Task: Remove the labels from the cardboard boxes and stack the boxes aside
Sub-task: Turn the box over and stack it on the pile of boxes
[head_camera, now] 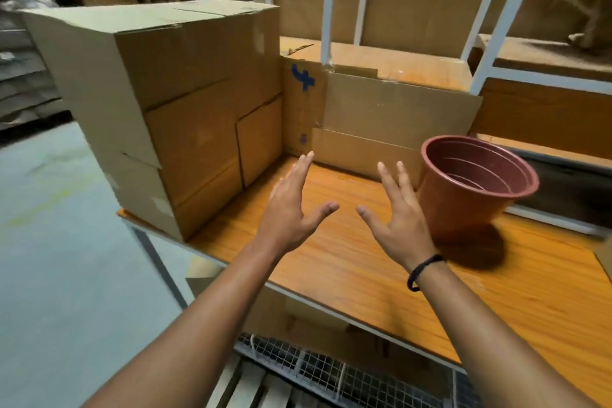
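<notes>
Both hands are up over the desk and holding nothing. My left hand is flat with the fingers straight and the thumb swung out. My right hand mirrors it, fingers spread, palm turned inward. Neither is touching anything.

The stack of cardboard boxes stands on the left end of the desk, up and to the left of my left hand. It's taller than it is wide, with one vertical corner turned toward me. It looks like the finished pile, though I can't make out any label on it, only pale patches.

Dead ahead, in the gap between my two hands, is the flattened cardboard box with the blue mark. It's propped on edge at the back of the desk against the white metal frame. Its long axis runs left to right across my view and its broad face looks straight at me. I judge that one comes next.

My left fingertips are closest to it, near the corner where it meets the stack. My right hand is a touch further back, with the terracotta flower pot just beside it on the right. I reckon I should reach straight forward with both hands and keep my right wrist off the pot.
</notes>
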The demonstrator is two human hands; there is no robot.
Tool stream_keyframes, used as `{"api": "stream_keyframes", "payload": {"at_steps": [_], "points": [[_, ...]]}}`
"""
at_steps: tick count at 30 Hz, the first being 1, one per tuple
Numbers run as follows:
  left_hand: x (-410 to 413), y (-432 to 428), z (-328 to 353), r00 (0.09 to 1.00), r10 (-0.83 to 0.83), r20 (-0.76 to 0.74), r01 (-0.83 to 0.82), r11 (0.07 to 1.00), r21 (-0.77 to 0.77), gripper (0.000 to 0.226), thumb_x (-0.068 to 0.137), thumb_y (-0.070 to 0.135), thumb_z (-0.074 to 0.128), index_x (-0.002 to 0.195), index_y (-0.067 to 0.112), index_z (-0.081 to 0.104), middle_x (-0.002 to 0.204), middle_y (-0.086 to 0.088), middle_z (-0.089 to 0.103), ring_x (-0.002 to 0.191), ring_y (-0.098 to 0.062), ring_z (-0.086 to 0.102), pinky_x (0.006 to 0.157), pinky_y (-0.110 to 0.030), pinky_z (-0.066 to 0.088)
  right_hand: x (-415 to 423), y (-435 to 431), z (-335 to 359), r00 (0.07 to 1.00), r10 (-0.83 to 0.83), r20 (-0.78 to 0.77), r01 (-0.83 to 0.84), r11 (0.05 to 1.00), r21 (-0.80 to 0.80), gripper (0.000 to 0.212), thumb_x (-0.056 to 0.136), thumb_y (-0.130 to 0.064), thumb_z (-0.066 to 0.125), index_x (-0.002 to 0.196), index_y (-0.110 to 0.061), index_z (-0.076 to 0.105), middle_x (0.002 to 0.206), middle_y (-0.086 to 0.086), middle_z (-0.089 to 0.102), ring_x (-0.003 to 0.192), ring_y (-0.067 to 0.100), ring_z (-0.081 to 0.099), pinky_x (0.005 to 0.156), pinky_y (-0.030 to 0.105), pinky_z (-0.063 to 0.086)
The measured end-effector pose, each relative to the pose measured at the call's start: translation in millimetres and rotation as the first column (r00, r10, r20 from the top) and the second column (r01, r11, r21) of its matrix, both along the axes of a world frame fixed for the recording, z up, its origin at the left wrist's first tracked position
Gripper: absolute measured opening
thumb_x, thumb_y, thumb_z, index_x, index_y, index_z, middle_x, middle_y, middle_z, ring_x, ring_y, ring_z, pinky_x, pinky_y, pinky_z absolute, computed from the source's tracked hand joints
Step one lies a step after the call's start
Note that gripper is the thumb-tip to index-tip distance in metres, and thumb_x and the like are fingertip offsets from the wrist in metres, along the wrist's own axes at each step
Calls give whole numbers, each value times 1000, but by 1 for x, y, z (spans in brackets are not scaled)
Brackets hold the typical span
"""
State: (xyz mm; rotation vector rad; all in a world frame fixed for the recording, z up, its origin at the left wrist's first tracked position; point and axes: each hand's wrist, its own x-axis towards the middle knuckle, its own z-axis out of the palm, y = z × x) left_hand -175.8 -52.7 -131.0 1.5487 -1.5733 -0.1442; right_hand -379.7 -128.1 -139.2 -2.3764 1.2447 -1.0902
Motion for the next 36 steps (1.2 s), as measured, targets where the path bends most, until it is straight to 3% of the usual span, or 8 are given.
{"api": "stream_keyframes", "payload": {"at_steps": [7, 10, 17, 20, 24, 27, 32, 36], "points": [[-56, -88, -13, 986, -163, 41, 158, 982, 103, 72, 91, 53, 58, 152, 37, 23, 159, -1, 28, 148, -18, 19, 115, -48, 28, -83, -62, -12, 931, -353, 93, 335, 927, 170, 68, 90, -48, 61, 149, -42, 29, 162, 4, 13, 146, 23, 21, 109, 32, 28], [-91, -135, -19, 973, -227, 46, 210, 949, 234, 70, 92, 51, 58, 150, 47, 19, 162, -5, 19, 150, -22, 10, 118, -50, 23, -129, -101, -12, 870, -489, 70, 445, 837, 317, 70, 86, -56, 62, 147, -47, 29, 163, 9, 5, 147, 28, 19, 113, 38, 28], [-159, -248, -42, 962, -266, 66, 211, 872, 442, 75, 90, 43, 65, 148, 52, 19, 160, -16, 19, 149, -30, 16, 116, -46, 27, -213, -180, -18, 811, -584, -33, 517, 691, 505, 86, 72, -72, 63, 147, -50, 27, 162, 15, -1, 147, 35, 17, 115, 45, 25], [-173, -282, -56, 972, -237, 6, 206, 860, 467, 77, 88, 38, 69, 148, 53, 21, 159, -14, 25, 148, -25, 20, 114, -41, 30, -230, -198, -38, 863, -501, -66, 461, 725, 512, 90, 68, -80, 58, 147, -48, 27, 162, 14, 11, 148, 29, 17, 114, 46, 27], [-180, -297, -65, 980, -187, -62, 197, 908, 371, 53, 89, 22, 69, 137, 37, 51, 144, -3, 51, 135, -19, 44, 105, -29, 36, -229, -201, -51, 892, -451, 15, 398, 802, 446, 68, 69, -72, 60, 126, -36, 55, 129, 0, 57, 123, 22, 50, 89, 32, 44], [-172, -295, -66, 986, -148, -78, 165, 934, 317, 36, 89, 19, 68, 122, 32, 62, 120, 6, 66, 108, -19, 61, 88, -27, 46, -216, -196, -53, 892, -438, 111, 368, 847, 383, 52, 70, -63, 65, 110, -30, 60, 109, -6, 60, 108, 16, 54, 80, 24, 39], [-129, -276, -70, 987, -134, -90, 153, 957, 246, 29, 86, 21, 72, 107, 38, 61, 100, 5, 71, 91, -18, 66, 83, -39, 56, -180, -185, -58, 897, -405, 176, 338, 887, 315, 48, 72, -47, 78, 112, -25, 64, 107, -6, 62, 101, 9, 54, 74, 5, 36], [-91, -263, -71, 991, -79, -110, 102, 972, 213, 28, 86, 11, 72, 109, 26, 68, 103, 4, 71, 91, -13, 65, 82, -17, 51, -140, -184, -63, 912, -356, 206, 283, 907, 312, 52, 70, -50, 79, 113, -24, 66, 105, -7, 62, 97, 4, 53, 74, -4, 33]]}}
